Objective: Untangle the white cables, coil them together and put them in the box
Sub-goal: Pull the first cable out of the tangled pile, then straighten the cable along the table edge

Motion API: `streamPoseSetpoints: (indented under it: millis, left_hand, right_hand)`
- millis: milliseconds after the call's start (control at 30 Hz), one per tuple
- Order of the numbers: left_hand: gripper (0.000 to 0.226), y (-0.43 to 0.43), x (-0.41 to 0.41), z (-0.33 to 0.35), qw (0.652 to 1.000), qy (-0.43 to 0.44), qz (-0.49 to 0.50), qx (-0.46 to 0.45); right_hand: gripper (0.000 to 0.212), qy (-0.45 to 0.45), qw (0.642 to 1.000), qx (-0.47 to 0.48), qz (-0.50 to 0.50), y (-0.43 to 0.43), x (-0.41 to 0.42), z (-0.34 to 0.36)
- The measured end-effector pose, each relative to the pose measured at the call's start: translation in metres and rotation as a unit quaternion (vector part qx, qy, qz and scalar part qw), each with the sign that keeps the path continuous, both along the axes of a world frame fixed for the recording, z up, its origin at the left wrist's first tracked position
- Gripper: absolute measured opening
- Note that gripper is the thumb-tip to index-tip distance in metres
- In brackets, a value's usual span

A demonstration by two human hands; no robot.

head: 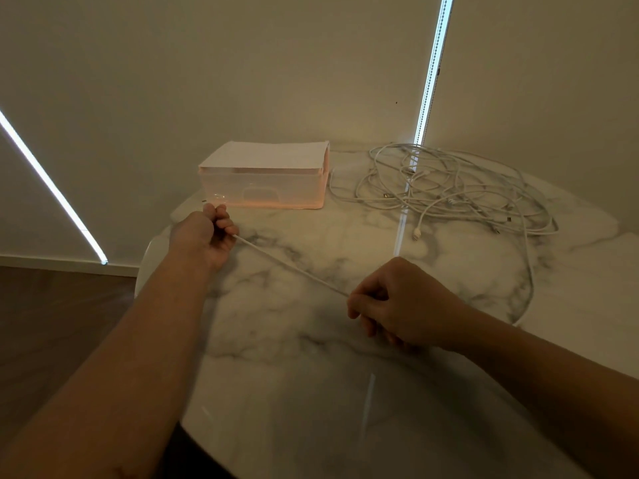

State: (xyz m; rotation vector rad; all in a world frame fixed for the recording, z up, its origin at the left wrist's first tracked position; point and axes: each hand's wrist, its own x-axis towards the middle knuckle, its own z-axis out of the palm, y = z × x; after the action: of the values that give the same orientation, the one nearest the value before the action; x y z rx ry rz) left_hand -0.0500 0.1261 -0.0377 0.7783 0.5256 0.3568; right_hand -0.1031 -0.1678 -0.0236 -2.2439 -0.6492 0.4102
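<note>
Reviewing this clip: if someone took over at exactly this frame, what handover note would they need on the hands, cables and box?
Left hand: grips one end of a thin white cable, stretched taut.
Right hand: pinches the same cable further along.
Tangled pile of white cables: far right on the white marble table, beside the translucent plastic box, whose top is covered by a white sheet.
Done: one cable partly drawn out of the pile.
Left: untangle the rest, coil all together, uncover the box, put the coil in.
</note>
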Motion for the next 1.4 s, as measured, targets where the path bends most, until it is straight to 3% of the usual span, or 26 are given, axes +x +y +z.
streamPoseSetpoints:
  millis: [67,133,300,333,367,433,467,500,567,600,667,733,833,967,1100,1400]
  left_hand:
    - [0.023,-0.001,-0.002,0.002,1.0,0.015,-0.009,0.017]
    - [0.025,-0.005,-0.007,0.006,0.992,0.043,-0.029,0.113]
    - [0.034,0.005,-0.029,0.011,0.892,0.138,-0.083,0.422]
    - [0.041,0.011,-0.035,0.012,0.853,0.165,-0.081,0.489]
    - [0.047,0.015,-0.043,0.015,0.79,0.202,-0.085,0.572]
    - [0.05,0.01,-0.057,0.02,0.624,0.287,-0.073,0.723]
    - [0.046,0.0,-0.064,0.022,0.563,0.298,-0.043,0.77]
    - [0.039,-0.014,-0.07,0.024,0.54,0.27,-0.017,0.797]
    - [0.025,-0.05,-0.082,0.024,0.577,0.104,-0.019,0.81]
    - [0.022,-0.068,-0.087,0.019,0.587,0.01,-0.065,0.807]
    - [0.022,-0.098,-0.091,0.006,0.542,-0.114,-0.188,0.811]
    - [0.022,-0.11,-0.091,-0.004,0.512,-0.169,-0.242,0.807]
    - [0.02,-0.109,-0.09,-0.012,0.544,-0.174,-0.237,0.786]
    - [0.021,-0.112,-0.092,-0.02,0.559,-0.16,-0.249,0.775]
    - [0.028,-0.112,-0.097,-0.022,0.54,-0.147,-0.273,0.783]
    - [0.033,-0.102,-0.101,-0.022,0.493,-0.217,-0.265,0.8]
  right_hand:
    - [0.024,-0.034,0.999,-0.013,0.004,-0.008,-0.002,0.0]
    - [0.023,-0.077,0.997,-0.026,0.012,-0.011,-0.003,-0.003]
    - [0.02,-0.137,0.99,-0.027,0.026,-0.009,-0.007,-0.01]
    - [0.019,-0.142,0.989,-0.026,0.024,-0.007,-0.008,-0.011]
    - [0.019,-0.143,0.989,-0.026,0.022,-0.005,-0.008,-0.011]
    - [0.019,-0.141,0.99,-0.026,0.02,0.0,-0.009,-0.011]
    - [0.02,-0.139,0.99,-0.025,0.02,0.003,-0.01,-0.011]
    - [0.02,-0.139,0.99,-0.024,0.021,0.005,-0.011,-0.01]
    - [0.02,-0.138,0.99,-0.02,0.019,0.01,-0.011,-0.011]
    - [0.019,-0.135,0.991,-0.019,0.018,0.012,-0.011,-0.011]
    - [0.018,-0.137,0.99,-0.031,0.012,0.012,-0.01,-0.013]
    - [0.023,-0.164,0.985,-0.05,0.007,0.01,-0.009,-0.014]
    - [0.026,-0.197,0.978,-0.063,0.004,0.005,-0.01,-0.015]
    - [0.021,-0.188,0.979,-0.073,0.013,-0.001,-0.015,-0.015]
    - [0.027,-0.222,0.971,-0.08,0.027,-0.008,-0.018,-0.016]
    - [0.037,-0.256,0.959,-0.097,0.075,-0.022,-0.031,-0.018]
